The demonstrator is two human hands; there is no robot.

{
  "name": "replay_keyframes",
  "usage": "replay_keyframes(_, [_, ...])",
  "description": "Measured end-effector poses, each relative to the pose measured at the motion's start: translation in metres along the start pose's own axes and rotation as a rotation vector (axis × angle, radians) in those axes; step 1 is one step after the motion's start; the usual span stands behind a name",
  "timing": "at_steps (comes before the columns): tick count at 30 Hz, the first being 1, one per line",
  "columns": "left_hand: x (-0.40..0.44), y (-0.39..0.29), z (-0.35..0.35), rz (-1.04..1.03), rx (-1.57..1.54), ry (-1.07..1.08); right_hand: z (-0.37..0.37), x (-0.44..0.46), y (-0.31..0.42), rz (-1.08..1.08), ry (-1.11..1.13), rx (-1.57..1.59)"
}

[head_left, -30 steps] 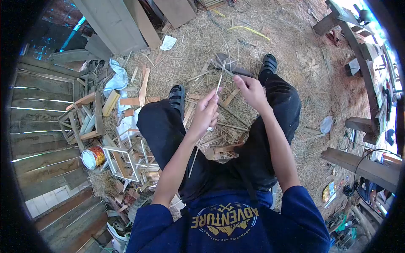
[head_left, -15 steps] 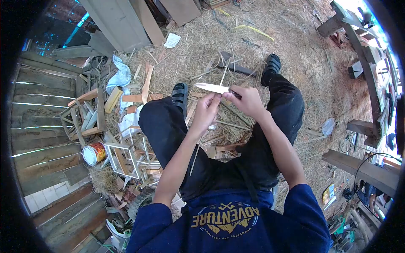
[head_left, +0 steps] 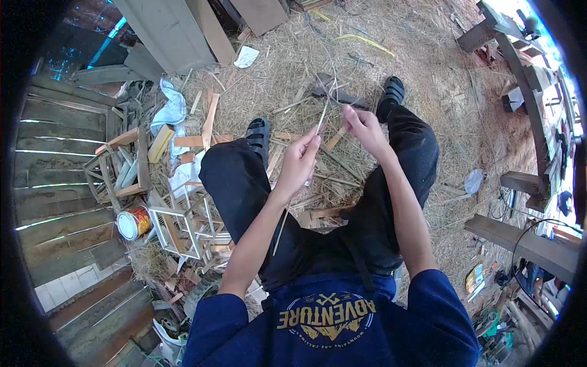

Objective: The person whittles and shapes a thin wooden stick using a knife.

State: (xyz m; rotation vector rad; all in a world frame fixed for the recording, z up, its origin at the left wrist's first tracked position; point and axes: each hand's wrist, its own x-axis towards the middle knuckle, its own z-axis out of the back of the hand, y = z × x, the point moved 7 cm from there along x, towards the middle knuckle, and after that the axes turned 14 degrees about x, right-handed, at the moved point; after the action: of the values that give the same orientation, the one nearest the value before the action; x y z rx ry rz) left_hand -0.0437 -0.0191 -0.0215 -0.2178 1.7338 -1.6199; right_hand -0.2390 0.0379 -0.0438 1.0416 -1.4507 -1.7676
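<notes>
Holding thin strip (head_left: pixel 322 117) w/ L hand (head_left: pixel 297 166), knife (head_left: pixel 338 104) w/ R hand (head_left: pixel 367 133).

Strip (head_left: pixel 322 116) in left grip (head_left: pixel 298 165); tin (head_left: pixel 133 224) left, beside frame (head_left: pixel 192 233); cloth (head_left: pixel 169 111) beyond tin; beam (head_left: pixel 516 73) far right.

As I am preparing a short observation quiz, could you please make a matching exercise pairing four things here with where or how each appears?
Things:
1. Thin pale strip
2. Long, flat yellow strip
3. Round white-and-orange can
4. Black strapped sandals

Places or states:
A. Being worn
B. Beside the white openwork frame
C. Held in the left hand
D. On the straw-strewn ground, beyond both feet

Right pairs: 1-C; 2-D; 3-B; 4-A
</notes>
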Motion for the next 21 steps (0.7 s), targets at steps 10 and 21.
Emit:
replay_keyframes(10, [0.005,0.013,0.015,0.010,-0.009,-0.047,-0.041,-0.027,0.033,0.240,0.193,-0.407])
replay_keyframes(21, [0.004,0.005,0.003,-0.025,-0.019,-0.025,0.002,-0.011,0.043,0.293,-0.181,-0.600])
